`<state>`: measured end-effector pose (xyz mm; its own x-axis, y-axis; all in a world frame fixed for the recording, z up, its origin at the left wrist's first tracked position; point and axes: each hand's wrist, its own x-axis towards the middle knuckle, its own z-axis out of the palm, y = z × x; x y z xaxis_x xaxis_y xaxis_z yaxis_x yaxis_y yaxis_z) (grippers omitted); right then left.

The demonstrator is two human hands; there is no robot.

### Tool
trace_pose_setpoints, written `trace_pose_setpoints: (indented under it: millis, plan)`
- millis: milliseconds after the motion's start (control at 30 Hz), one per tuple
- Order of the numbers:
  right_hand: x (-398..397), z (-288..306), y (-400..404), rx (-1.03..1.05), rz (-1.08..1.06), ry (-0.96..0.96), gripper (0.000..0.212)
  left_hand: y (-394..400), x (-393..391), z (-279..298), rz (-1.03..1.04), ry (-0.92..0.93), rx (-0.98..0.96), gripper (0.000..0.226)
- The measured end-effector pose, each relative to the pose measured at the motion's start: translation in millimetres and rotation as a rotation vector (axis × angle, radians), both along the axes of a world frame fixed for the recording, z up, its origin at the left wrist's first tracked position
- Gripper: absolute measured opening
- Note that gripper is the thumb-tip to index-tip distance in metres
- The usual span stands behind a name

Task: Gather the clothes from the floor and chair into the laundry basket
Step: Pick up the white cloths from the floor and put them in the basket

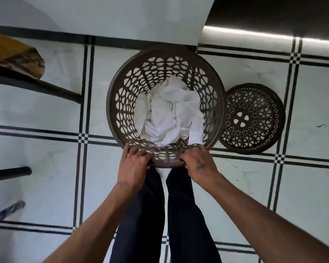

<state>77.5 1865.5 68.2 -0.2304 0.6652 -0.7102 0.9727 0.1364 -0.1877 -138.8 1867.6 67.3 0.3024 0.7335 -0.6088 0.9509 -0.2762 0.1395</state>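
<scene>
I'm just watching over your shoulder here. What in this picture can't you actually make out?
- Basket bottom: head view, covered by the white cloth.
- Yellow cloth on the chair: cut off by the left edge, so its full shape is unknown.
- Fingertips of the left hand and right hand: curled over the near rim, hidden from view.
- Feet: hidden behind the basket.
- Dark speck on the floor right of the lid: too small to identify.

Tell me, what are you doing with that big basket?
A person stands over a brown laundry basket on the tiled floor, and the left hand and right hand both grip its near rim. White clothes are already inside. Its lid lies beside it, and a yellow cloth waits on the chair.
</scene>
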Motion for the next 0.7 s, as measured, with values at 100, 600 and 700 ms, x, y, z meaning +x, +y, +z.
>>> trace_pose_setpoints:
  millis: [100, 600, 700]
  plan:
    - [-3, -3, -21, 0.008, -0.01, -0.007, 0.032, -19, 2, 1, 0.017, 0.046, 0.028, 0.02]
    - [27, 127, -42, 0.212, -0.724, 0.455, 0.026, -6, 46, 132, 0.198, -0.269, 0.177, 0.01]
    - [40, 193, -78, 0.352, -0.852, 0.412, 0.028, -6, 72, 208, 0.131, -0.395, 0.257, 0.008]
